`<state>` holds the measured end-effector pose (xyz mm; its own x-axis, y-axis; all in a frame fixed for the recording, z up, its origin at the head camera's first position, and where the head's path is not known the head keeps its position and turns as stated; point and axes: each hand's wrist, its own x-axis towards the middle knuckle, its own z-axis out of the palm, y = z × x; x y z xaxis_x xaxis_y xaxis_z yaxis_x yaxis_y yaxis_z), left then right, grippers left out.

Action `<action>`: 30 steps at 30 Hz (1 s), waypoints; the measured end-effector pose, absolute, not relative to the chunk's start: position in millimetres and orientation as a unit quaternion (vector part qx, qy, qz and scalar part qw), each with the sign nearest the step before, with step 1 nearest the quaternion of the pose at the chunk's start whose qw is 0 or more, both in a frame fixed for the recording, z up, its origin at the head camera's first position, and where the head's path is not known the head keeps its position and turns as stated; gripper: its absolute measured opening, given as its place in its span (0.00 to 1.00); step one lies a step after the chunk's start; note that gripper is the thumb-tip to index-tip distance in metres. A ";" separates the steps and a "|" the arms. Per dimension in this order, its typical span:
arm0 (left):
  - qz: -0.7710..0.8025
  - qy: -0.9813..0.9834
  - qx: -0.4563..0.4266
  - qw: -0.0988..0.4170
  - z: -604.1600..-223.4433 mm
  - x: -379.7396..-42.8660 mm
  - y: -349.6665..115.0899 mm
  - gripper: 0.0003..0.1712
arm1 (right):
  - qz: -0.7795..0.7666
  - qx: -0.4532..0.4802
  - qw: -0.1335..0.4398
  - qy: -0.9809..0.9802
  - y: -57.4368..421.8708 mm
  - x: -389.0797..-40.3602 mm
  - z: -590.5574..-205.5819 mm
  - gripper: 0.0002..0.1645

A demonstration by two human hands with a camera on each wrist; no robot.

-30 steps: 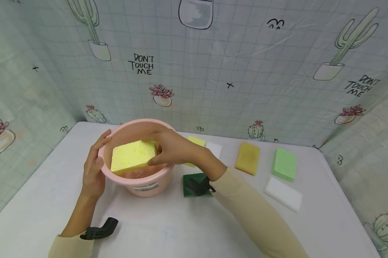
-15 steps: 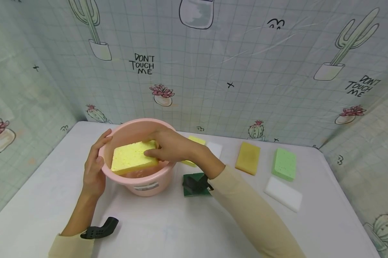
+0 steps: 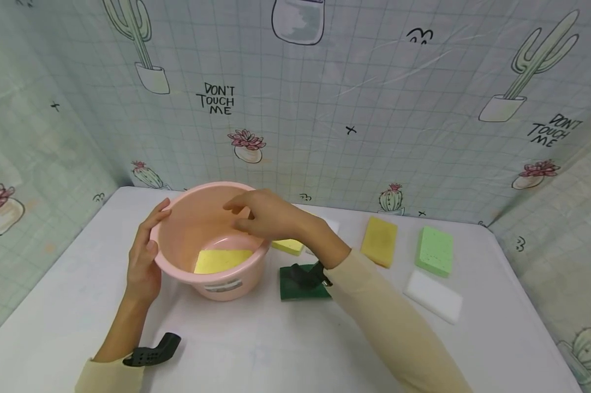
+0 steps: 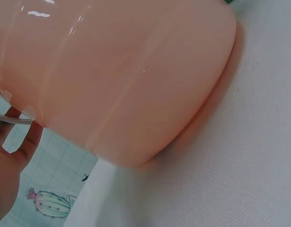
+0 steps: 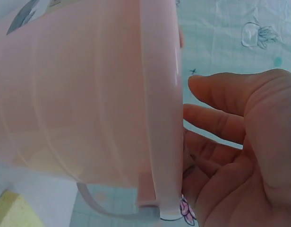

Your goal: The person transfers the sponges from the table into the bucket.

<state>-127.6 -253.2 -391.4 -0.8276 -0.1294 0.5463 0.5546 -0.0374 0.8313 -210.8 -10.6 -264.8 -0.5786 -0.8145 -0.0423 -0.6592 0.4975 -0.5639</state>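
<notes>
A pink bucket (image 3: 232, 284) with a raised rim stands at the left of the table. My left hand (image 3: 145, 256) grips its rim from the left side, thumb over the edge; in the left wrist view, fingers show by the wire handle (image 4: 15, 120). At the bottom of the bucket lies a yellow sponge (image 3: 221, 261), partly hidden by the near wall. Over the bucket's right rim reaches my right hand (image 3: 270, 215), its fingers bent a little and spread apart from the thumb, holding nothing. The right wrist view shows that hand (image 5: 259, 142) beside the rim too.
Right of the bucket are another yellow sponge (image 3: 288, 246), a dark green scouring pad (image 3: 300, 292) under my right wrist, and a white sponge (image 3: 332, 226). Farther right lie a mustard-yellow sponge (image 3: 379, 241), a light green sponge (image 3: 434, 251) and a white block (image 3: 433, 296). A patterned cloth wall (image 3: 295, 109) rises behind.
My right hand has let go of the yellow sponge, which has dropped to the bucket's bottom. That hand has risen slightly. The left hand still holds the rim.
</notes>
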 end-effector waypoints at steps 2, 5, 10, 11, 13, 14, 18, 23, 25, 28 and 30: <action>-0.703 -0.647 -0.167 0.244 -391.2 -127.5 -253.2 0.29 | -0.270 -0.429 0.147 0.849 -5.7 -210.1 -264.7 0.23; -0.703 -0.646 -0.172 0.244 -391.3 -127.8 -253.4 0.29 | -0.304 -0.424 0.142 0.841 2.1 -207.9 -265.6 0.22; -0.701 -0.648 -0.172 0.243 -391.7 -128.1 -253.5 0.29 | -0.343 -0.425 0.112 0.830 15.7 -202.9 -268.7 0.20; -0.701 -0.648 -0.171 0.243 -391.8 -128.1 -253.5 0.29 | -0.347 -0.425 0.103 0.829 18.7 -201.9 -269.5 0.20; -0.701 -0.648 -0.171 0.243 -391.9 -128.2 -253.5 0.30 | -0.355 -0.425 0.087 0.828 24.8 -200.2 -270.8 0.19; -0.701 -0.648 -0.170 0.243 -391.9 -128.3 -253.4 0.30 | -0.360 -0.425 0.083 0.826 28.1 -199.3 -271.5 0.19; -0.701 -0.649 -0.169 0.243 -391.2 -128.3 -253.1 0.30 | -0.375 -0.421 0.063 0.824 42.1 -196.3 -274.6 0.19; -0.699 -0.653 -0.166 0.242 -391.3 -127.3 -253.6 0.30 | -0.393 -0.408 0.043 0.823 58.7 -191.7 -282.0 0.20; -0.698 -0.653 -0.165 0.241 -391.6 -127.1 -254.1 0.30 | -0.401 -0.398 0.037 0.824 64.8 -189.6 -286.7 0.20; -0.698 -0.654 -0.162 0.242 -391.7 -127.0 -254.1 0.29 | -0.410 -0.383 0.028 0.827 74.4 -186.5 -295.3 0.20; -0.699 -0.653 -0.165 0.241 -391.6 -127.2 -254.1 0.29 | -0.414 -0.375 0.023 0.829 81.3 -184.4 -301.4 0.20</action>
<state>-127.2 -254.1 -391.6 -0.8293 -0.1206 0.5457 0.5527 -0.0316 0.8328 -184.4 81.3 -301.4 -0.7182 -0.6407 0.2714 -0.6024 0.3771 -0.7035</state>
